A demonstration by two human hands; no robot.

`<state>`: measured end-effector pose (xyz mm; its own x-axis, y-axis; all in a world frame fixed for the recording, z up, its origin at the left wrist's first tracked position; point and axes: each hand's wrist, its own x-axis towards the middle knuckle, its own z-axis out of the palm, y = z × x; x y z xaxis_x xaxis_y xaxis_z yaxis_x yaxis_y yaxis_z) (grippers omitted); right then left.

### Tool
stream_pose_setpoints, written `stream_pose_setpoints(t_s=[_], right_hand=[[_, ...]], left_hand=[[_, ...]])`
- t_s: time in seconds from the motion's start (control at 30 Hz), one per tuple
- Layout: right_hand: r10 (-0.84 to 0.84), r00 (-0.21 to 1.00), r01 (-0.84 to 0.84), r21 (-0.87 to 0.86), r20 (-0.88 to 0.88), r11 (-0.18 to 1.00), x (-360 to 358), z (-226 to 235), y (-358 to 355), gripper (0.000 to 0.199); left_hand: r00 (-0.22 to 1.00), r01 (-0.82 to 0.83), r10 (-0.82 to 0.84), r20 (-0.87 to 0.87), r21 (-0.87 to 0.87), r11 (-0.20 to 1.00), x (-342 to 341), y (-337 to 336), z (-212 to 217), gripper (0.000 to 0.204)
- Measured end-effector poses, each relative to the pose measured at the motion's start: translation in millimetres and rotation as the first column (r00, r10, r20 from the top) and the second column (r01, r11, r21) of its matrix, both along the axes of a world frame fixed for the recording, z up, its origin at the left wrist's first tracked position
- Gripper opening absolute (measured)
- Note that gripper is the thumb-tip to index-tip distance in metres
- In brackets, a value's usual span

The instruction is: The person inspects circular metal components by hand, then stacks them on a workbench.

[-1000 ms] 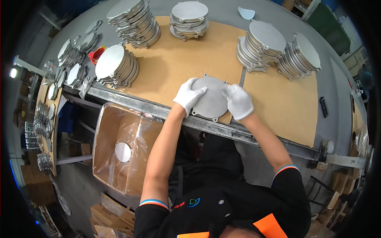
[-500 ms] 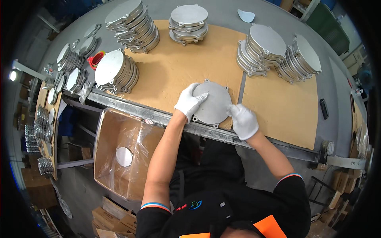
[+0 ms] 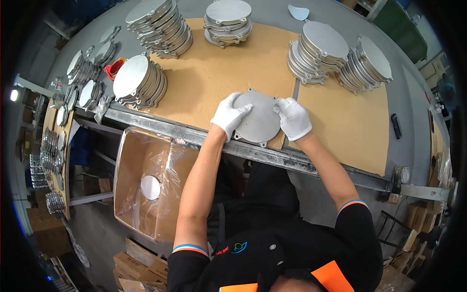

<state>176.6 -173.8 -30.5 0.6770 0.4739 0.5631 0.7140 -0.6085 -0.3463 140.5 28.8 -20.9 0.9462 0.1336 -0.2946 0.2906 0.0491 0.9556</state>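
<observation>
A round grey metal cover plate with small lugs on its rim lies flat on the brown board near the table's front edge. My left hand, in a white glove, grips its left rim. My right hand, also gloved in white, grips its right rim. Both hands hold the plate between them.
Stacks of the same metal plates stand at the back left, back middle, back right and far right, with a leaning row on the left. An open cardboard box with a plastic liner holds one plate below the table edge.
My right hand slid down the plate's right edge, then came back up onto its right rim. The plate turned slightly under both hands and stayed on the board.
</observation>
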Motion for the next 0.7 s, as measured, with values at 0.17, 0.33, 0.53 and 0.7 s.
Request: stream_pose_setpoints(t_s=[0.17,0.33,0.53,0.7], right_hand=[[0.021,1.000,-0.021,-0.042,-0.001,0.999,-38,-13,-10,0.001],[-0.057,0.997,0.055,-0.037,-0.053,0.998,-10,-1,2,0.009],[-0.057,0.998,0.051,-0.134,-0.039,0.990,-44,-4,-13,0.003],[-0.115,0.992,0.111,-0.077,-0.051,0.991,-11,-2,-11,0.005]], left_hand=[[1.000,-0.026,0.024,0.018,0.112,0.993,-2,-3,-1,0.053],[1.000,-0.008,0.009,-0.010,0.012,1.000,-1,-4,9,0.053],[0.999,-0.018,0.010,0.050,0.151,0.988,-4,-2,-1,0.052],[1.000,-0.009,0.008,0.018,0.045,0.999,-4,-4,3,0.052]])
